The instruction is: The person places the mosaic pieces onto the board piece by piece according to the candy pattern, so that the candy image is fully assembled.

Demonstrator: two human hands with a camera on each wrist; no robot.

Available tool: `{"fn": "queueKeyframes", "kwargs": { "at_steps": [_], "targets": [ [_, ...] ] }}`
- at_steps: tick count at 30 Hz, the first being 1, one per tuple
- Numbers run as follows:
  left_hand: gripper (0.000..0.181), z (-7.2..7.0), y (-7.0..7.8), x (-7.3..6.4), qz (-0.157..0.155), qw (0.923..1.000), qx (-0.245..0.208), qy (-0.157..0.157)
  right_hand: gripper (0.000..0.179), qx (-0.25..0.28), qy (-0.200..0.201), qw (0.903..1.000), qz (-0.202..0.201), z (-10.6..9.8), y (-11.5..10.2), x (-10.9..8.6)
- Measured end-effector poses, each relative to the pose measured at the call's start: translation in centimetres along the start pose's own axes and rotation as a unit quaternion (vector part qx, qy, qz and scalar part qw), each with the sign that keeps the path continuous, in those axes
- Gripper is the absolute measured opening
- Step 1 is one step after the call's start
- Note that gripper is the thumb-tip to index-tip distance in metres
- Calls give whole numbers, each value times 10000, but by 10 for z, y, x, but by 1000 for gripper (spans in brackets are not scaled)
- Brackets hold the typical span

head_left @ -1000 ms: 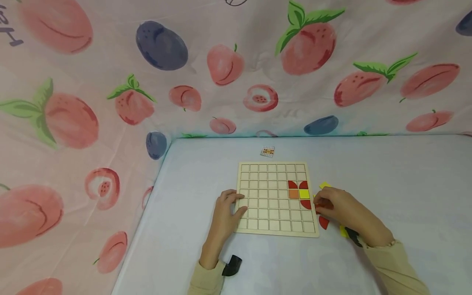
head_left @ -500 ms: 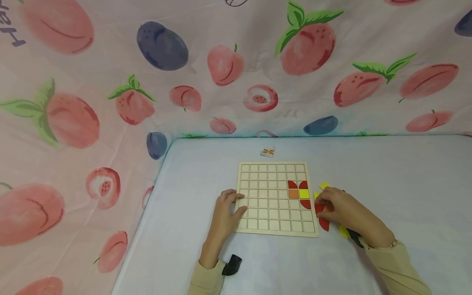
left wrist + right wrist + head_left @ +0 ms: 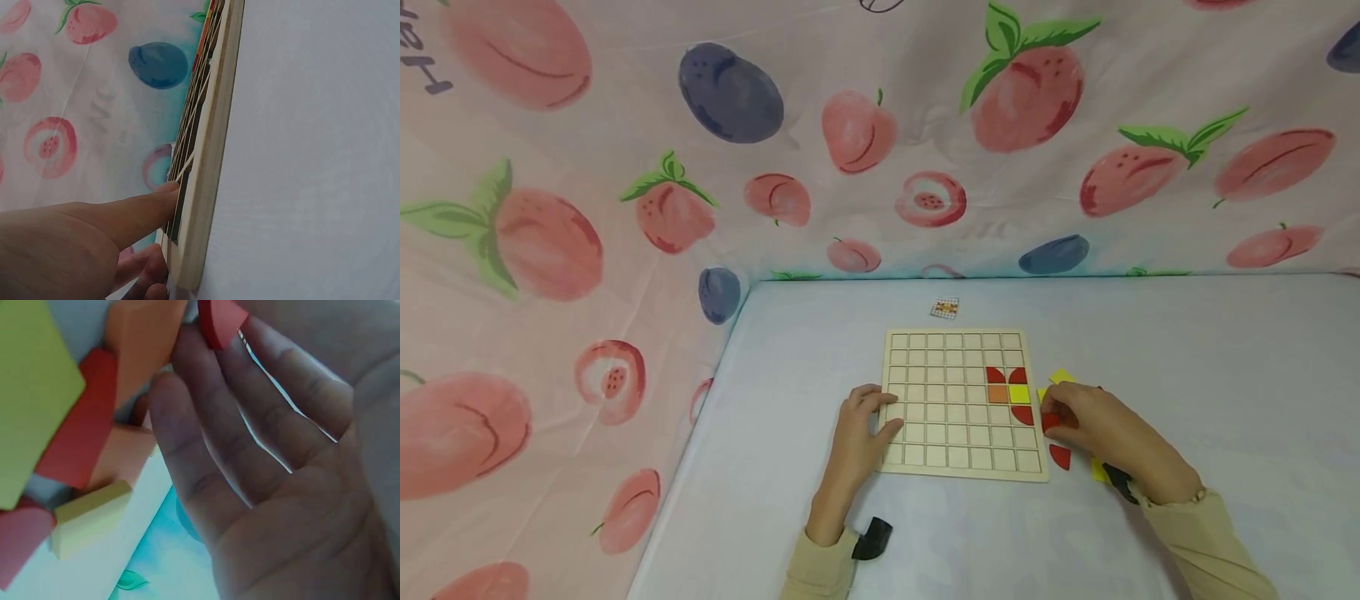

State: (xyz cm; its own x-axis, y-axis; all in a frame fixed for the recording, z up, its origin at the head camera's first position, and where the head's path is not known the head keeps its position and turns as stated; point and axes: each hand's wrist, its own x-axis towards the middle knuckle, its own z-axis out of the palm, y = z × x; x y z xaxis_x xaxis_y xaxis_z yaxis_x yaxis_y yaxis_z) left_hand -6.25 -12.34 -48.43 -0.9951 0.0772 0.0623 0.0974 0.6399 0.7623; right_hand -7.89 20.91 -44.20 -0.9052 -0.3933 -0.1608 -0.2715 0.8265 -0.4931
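While the left hand point(image 3: 856, 432) rested, unclenched, on the left side of the gridded board point(image 3: 936, 433), the right hand point(image 3: 1088, 421) pinched a red piece point(image 3: 1050, 423) just outside the right edge, roughly level with an inlaid red quarter point(image 3: 1023, 414); slightly beyond sat a yellow square point(image 3: 1018, 394).

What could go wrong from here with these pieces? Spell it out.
The right hand has a red, curved-edged piece at its fingertips; it might slip or be set turned the wrong way.

The red quarter-circle piece lying loose beside the pale wooden grid board could be nudged as that hand moves.

The left hand touches the board's left edge; a shove there might shift it, jostling the orange square piece on it.
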Motion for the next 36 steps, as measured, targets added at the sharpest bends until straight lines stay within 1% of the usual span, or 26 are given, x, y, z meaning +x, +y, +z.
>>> {"fn": "queueKeyframes", "kwargs": {
  "at_steps": [4, 8, 10, 13, 20, 25, 30, 33, 36],
  "targets": [
    [32, 0, 1, 0, 70, 10000, 2, 48, 19, -8, 44, 10000, -74, -4, -4, -1],
    [32, 0, 0, 0, 73, 9999, 42, 63, 17, -73, 298, 9988, -372, -9, -9, -1],
    [32, 0, 1, 0, 11, 10000, 16, 33, 17, -95, 451, 9974, -556, -11, -11, 0],
    [32, 0, 1, 0, 18, 10000, 23, 12, 17, -83, 566, 9962, -658, -13, -16, 2],
    [33, -1, 1, -1, 109, 9999, 51, 10, 12, 185, 328, 9980, -504, -14, -33, 11],
    [32, -1, 1, -1, 130, 9999, 46, 46, 11, 48, 380, 9968, -700, -9, -41, 19],
    [31, 0, 0, 0, 136, 9999, 50, 46, 11, 26, 344, 9966, -751, -5, -43, 25],
    [32, 0, -1, 0, 124, 9999, 44, 32, 11, 15, 368, 9950, -925, 0, -40, 27],
    [32, 0, -1, 0, 100, 9999, 38, 25, 13, -10, 368, 9947, -957, 5, -39, 28]
  ]
}}
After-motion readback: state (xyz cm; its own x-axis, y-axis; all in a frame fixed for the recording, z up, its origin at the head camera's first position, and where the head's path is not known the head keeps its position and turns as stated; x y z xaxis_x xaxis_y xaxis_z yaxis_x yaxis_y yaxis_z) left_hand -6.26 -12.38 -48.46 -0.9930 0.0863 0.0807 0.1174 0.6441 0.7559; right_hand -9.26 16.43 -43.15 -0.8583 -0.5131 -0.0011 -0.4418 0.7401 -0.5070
